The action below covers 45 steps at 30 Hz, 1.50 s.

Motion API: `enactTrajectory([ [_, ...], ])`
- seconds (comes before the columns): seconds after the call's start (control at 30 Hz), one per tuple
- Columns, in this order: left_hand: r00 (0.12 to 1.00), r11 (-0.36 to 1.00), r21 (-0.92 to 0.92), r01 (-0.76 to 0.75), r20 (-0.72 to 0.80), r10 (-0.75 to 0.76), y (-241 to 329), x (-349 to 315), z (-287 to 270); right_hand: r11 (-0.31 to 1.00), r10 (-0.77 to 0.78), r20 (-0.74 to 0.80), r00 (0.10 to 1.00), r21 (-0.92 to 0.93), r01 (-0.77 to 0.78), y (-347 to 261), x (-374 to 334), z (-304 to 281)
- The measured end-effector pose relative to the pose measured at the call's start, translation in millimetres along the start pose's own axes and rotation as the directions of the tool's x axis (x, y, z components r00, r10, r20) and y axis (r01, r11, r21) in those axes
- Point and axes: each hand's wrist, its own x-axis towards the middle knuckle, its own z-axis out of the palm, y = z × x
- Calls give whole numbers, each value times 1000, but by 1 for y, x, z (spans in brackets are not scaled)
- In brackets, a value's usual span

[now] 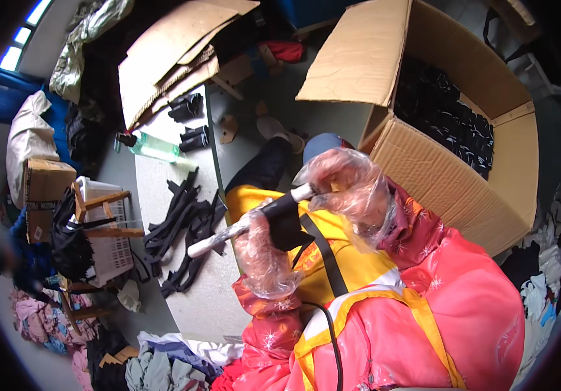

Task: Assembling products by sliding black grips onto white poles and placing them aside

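Observation:
A white rod (218, 242) slants across my lap with a black fabric strip (283, 221) wound around its middle. The strip's loose tail (326, 254) hangs down over my yellow apron. My right hand (345, 179), in a clear plastic glove, grips the rod's upper right end. Also gloved, my left hand (264, 251) has its fingers closed at the rod beside the wound fabric; the glove partly hides its grip. Loose black strips (186, 228) lie in a tangle on the pale table (195, 306) to the left. Two black rolls (193, 138) rest farther up the table.
A green clear spray bottle (156, 147) lies near the rolls, below flat cardboard sheets (163, 49). At right stands an open cardboard box (450, 176) holding several black rolls (443, 117). A white basket (107, 251), a wooden stool (101, 208) and cloth piles (163, 371) crowd the left.

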Motion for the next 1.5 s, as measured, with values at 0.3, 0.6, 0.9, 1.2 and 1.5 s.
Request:
enactTrajectory([
  [0.3,984,993,-44,-110,136,115,-1,5,19,902,349,-154,924,323,-287,16,1,49],
  [0.6,953,962,-30,-272,133,273,-11,17,12,938,344,-358,868,91,-334,-1,14,61],
  [0.9,977,984,-79,-160,132,170,-10,11,8,908,367,-299,881,323,-268,4,8,60],
  [1.2,961,970,45,-237,156,228,-12,8,2,945,306,-418,856,244,-219,10,5,57],
  [1.5,979,982,-22,-189,72,190,-12,7,3,905,386,-320,865,311,-289,1,5,49],
])
